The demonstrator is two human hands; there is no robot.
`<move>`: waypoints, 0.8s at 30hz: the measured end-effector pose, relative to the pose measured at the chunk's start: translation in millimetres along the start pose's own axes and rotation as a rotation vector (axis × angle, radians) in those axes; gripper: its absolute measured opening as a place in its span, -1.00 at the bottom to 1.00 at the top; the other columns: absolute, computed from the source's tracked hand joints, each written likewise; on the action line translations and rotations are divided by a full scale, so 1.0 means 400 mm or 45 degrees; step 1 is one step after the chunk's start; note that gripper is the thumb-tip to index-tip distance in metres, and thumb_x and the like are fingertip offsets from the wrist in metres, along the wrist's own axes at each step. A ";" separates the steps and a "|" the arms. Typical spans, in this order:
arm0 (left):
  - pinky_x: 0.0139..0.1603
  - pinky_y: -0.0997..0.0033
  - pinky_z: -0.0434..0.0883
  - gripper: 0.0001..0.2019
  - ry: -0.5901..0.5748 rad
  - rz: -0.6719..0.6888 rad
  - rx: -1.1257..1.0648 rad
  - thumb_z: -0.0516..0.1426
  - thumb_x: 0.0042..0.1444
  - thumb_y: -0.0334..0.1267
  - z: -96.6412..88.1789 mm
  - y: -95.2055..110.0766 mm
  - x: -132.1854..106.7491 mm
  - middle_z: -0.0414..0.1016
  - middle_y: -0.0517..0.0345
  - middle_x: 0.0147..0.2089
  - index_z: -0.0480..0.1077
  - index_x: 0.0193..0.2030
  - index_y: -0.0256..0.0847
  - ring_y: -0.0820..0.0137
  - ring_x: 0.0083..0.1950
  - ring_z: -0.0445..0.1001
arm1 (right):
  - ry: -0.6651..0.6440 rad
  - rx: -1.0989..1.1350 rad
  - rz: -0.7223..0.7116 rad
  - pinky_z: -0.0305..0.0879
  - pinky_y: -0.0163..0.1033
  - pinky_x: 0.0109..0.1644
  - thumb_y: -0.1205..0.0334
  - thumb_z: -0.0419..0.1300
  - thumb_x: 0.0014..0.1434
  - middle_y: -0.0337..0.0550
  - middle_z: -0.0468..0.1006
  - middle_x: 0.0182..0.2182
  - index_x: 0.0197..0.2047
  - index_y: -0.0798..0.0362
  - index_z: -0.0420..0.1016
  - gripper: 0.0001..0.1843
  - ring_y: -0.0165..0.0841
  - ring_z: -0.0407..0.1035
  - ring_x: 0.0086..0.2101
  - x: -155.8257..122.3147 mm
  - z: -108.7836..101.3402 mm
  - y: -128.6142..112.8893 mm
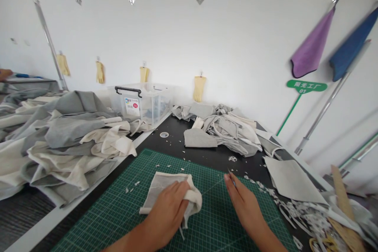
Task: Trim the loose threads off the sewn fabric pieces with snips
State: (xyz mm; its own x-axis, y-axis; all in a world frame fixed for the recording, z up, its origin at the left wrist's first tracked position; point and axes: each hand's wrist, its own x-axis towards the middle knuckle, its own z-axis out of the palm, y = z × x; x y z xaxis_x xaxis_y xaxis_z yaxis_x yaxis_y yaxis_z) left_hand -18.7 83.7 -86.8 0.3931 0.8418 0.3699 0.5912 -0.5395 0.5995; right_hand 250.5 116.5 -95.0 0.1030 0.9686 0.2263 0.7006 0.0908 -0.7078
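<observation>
My left hand is closed on a small grey and cream piece of cloth, pinching its folded cream edge at the right end. A loose strip hangs from the cloth below my fingers. The cloth lies on the green gridded cutting mat. To the right, apart from the cloth, my right hand is closed round a small pointed tool. Only its thin dark tip and a bluish bit show, so its exact kind cannot be made out.
A large heap of grey and cream cloth fills the left. Behind it stands a clear plastic bin. More cloth and a tape roll lie beyond the mat. White scraps and a wooden ruler are at right.
</observation>
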 end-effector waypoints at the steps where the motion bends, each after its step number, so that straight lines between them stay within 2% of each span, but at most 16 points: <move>1: 0.00 0.29 0.30 -0.80 -0.020 -0.008 0.007 -0.09 0.40 -0.33 0.016 -0.011 -0.006 0.48 0.11 -0.09 0.34 -0.06 -0.12 0.27 -0.05 0.42 | 0.001 -0.099 -0.036 0.39 -0.17 -0.10 -0.25 -0.13 0.40 -0.01 0.65 -0.15 0.07 0.00 0.53 -0.38 -0.13 0.54 -0.15 0.044 0.011 -0.011; 4: -0.01 0.29 0.29 -0.81 -0.049 -0.036 0.034 -0.09 0.40 -0.35 0.040 -0.029 -0.005 0.48 0.12 -0.10 0.33 -0.08 -0.12 0.27 -0.06 0.40 | 0.035 -0.369 -0.207 0.33 -0.21 -0.08 -0.13 -0.25 0.47 -0.01 0.63 -0.07 0.10 0.00 0.46 -0.42 -0.17 0.53 -0.09 0.181 0.053 -0.039; 6: 0.01 0.28 0.28 -0.82 -0.076 -0.002 0.051 -0.08 0.39 -0.36 0.044 -0.032 -0.001 0.47 0.13 -0.09 0.32 -0.08 -0.12 0.27 -0.04 0.39 | 0.093 -0.557 -0.311 0.27 -0.22 -0.04 -0.02 -0.25 0.50 0.01 0.62 -0.08 0.02 0.03 0.46 -0.48 -0.18 0.51 -0.05 0.264 0.084 -0.044; 10: 0.03 0.27 0.27 -0.83 -0.116 0.031 0.079 -0.07 0.38 -0.37 0.044 -0.035 0.002 0.46 0.14 -0.06 0.31 -0.06 -0.12 0.27 -0.02 0.38 | 0.033 -0.819 -0.275 0.23 -0.21 -0.05 0.11 -0.19 0.51 0.07 0.63 -0.11 -0.07 0.09 0.47 -0.56 -0.17 0.52 -0.13 0.378 0.143 -0.026; 13: 0.01 0.26 0.28 -0.84 -0.147 0.037 0.119 -0.06 0.37 -0.35 0.044 -0.037 0.006 0.46 0.11 -0.06 0.31 -0.05 -0.12 0.25 -0.02 0.38 | 0.000 -0.840 -0.251 0.23 -0.19 -0.05 0.13 -0.15 0.50 0.13 0.64 -0.13 -0.08 0.13 0.48 -0.58 -0.15 0.52 -0.14 0.419 0.186 -0.018; 16: -0.02 0.25 0.28 -0.86 -0.166 0.044 0.148 -0.04 0.36 -0.35 0.045 -0.036 0.012 0.45 0.09 -0.06 0.31 -0.06 -0.13 0.23 -0.03 0.37 | -0.020 -0.810 -0.272 0.22 -0.15 -0.01 0.12 -0.16 0.50 0.19 0.63 -0.13 -0.05 0.17 0.48 -0.56 -0.13 0.52 -0.12 0.439 0.236 -0.035; 21: 0.01 0.24 0.27 -0.86 -0.186 0.036 0.137 -0.05 0.36 -0.37 0.046 -0.029 0.018 0.45 0.12 -0.08 0.31 -0.08 -0.13 0.24 -0.03 0.36 | -0.113 -0.684 -0.379 0.04 -0.04 0.24 0.16 -0.18 0.50 0.24 0.61 -0.07 0.00 0.22 0.47 -0.55 -0.10 0.46 -0.01 0.468 0.333 -0.106; 24: 0.01 0.24 0.28 -0.85 -0.215 0.025 0.148 -0.03 0.34 -0.38 0.045 -0.029 0.019 0.45 0.11 -0.06 0.32 -0.07 -0.13 0.22 -0.02 0.36 | -0.211 -0.564 -0.411 0.06 -0.01 0.23 0.12 -0.19 0.50 0.28 0.61 -0.06 0.01 0.22 0.46 -0.53 -0.09 0.45 0.01 0.495 0.392 -0.155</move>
State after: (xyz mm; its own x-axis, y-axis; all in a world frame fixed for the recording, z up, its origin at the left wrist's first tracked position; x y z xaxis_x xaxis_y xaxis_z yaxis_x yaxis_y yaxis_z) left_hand -10.2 95.9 -103.7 0.5125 0.8214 0.2505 0.6554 -0.5626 0.5038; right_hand 116.8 339.0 -111.0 -0.2527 0.9344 0.2512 0.9109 0.3173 -0.2639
